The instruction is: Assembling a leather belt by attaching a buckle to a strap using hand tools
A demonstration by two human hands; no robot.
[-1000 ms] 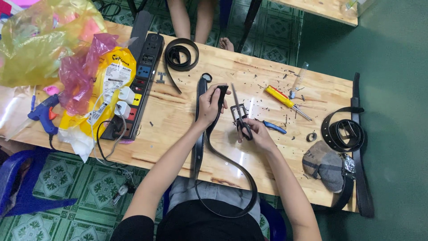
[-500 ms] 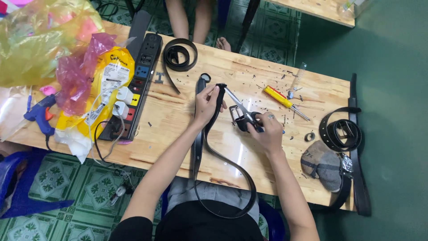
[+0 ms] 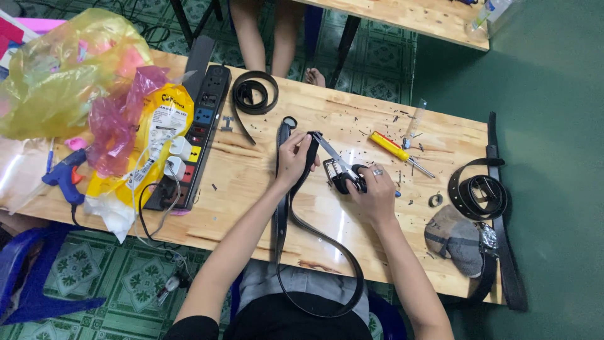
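Note:
A long black belt loops from my lap up onto the wooden table. My left hand pinches the belt's end near the table's middle. My right hand grips black-handled scissors, whose blades point up-left and meet the belt end at my left fingers. A metal buckle lies under the scissors, partly hidden.
A yellow-handled screwdriver lies right of my hands among dark scraps. Coiled black belts sit at the far edge and right end, by a grey cap. A power strip, plastic bags and blue glue gun crowd the left. Someone's bare legs stand beyond the table.
My right hand has swung the scissors from upright to pointing up-left, bringing the blades to the belt end in my left hand.

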